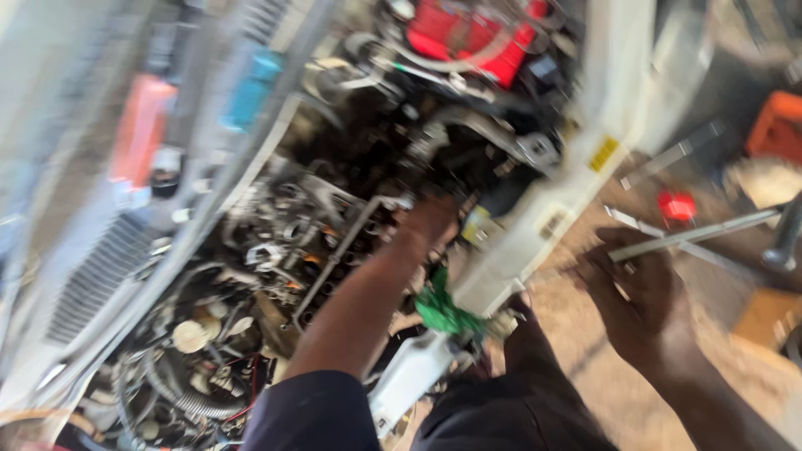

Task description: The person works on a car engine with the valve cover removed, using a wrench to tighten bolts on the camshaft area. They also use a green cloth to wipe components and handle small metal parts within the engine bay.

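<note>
Dark sleeve [313, 413] and dark clothing fill the bottom edge of the view, closest to the camera, and from them both bare arms run upward.

One left hand [428, 224] reaches deep into the engine bay [276, 250], near its right edge beside the white fender [535, 225]. It is curled down among the metal parts, by the end of a long ribbed metal rail [342, 259]. Blur hides the fingers, so I cannot tell whether it grips anything or only presses there. My guess is the arm is stretched that far because the part it works on sits low behind the fender.

One right hand [639, 292] is outside the car, over the dirt floor [585, 351], fingers bent around a long grey bar [702, 235] that sticks out to the right. It looks like a tool kept ready in that hand while the other does the work in the bay.

One green rag [439, 311] hangs at the fender's lower corner, just above one white plastic tank [409, 376]. One red block [472, 33] sits at the far top edge of the bay. On the floor lie one small red object [675, 206] and at least two more flat metal bars [672, 154], well apart from the right hand; an orange crate [777, 125] stands at the right edge.
</note>
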